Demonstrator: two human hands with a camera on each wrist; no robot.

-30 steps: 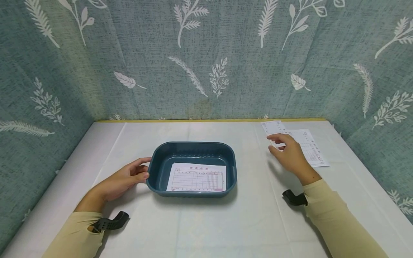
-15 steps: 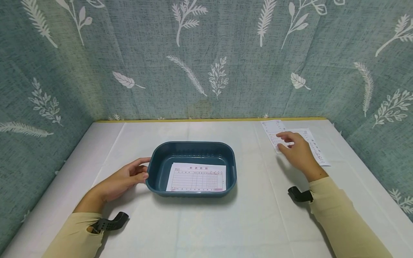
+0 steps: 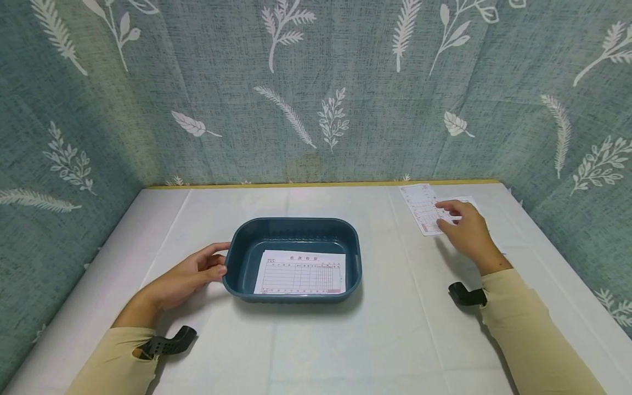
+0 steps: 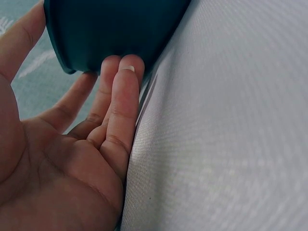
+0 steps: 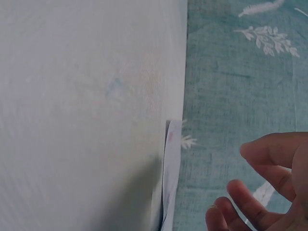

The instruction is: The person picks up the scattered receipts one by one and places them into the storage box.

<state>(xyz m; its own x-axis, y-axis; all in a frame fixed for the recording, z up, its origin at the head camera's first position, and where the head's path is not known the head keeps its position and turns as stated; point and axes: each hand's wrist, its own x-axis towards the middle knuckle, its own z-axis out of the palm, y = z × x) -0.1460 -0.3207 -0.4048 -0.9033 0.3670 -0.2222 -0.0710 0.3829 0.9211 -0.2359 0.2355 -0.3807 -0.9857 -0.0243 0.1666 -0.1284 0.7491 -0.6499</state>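
Observation:
A dark teal plastic tray [image 3: 292, 297] sits mid-table, with a printed receipt form [image 3: 301, 272] lying flat inside it. At the tray's left end is my left hand [image 3: 180, 280]; its fingertips touch the outer wall, and the left wrist view shows the fingers [image 4: 126, 103] fairly straight against it. My right hand [image 3: 466, 233] hovers over the paper slips at the back right, thumb and fingers apart, with nothing visible between them. One printed slip [image 3: 419, 206] lies to the left of that hand. Another slip [image 3: 459, 199] is mostly hidden beneath the hand.
A white cloth covers the table [image 3: 316, 351]. Its back edge has a yellow strip [image 3: 266, 185], where a teal leaf-patterned curtain [image 3: 217, 82] rises. The curtain also stands along both sides. Each wrist carries a black strap mount [image 3: 170, 341].
My right hand has moved rightward over the slips, uncovering more of the left slip and covering the right one. The left hand and tray have stayed in place.

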